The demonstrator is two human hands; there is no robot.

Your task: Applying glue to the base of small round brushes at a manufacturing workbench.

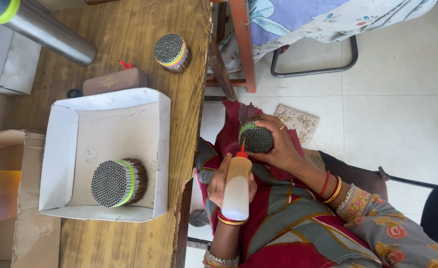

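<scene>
Banding round tube bundle, green-ringed, honeycomb-faced

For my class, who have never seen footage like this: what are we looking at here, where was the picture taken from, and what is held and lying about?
There is no machine here, only a person's two bare hands. The single picture comes from a camera worn on the person's head, looking down at their lap.

The left hand grips a pale squeeze bottle with a red nozzle. The right hand holds a round bundle of thin tubes, and the nozzle tip is at the bundle's end face.

Beside them is a wooden table. On it are a white cardboard tray with a similar banded bundle inside, another small bundle, a brown case and a metal flask.
</scene>
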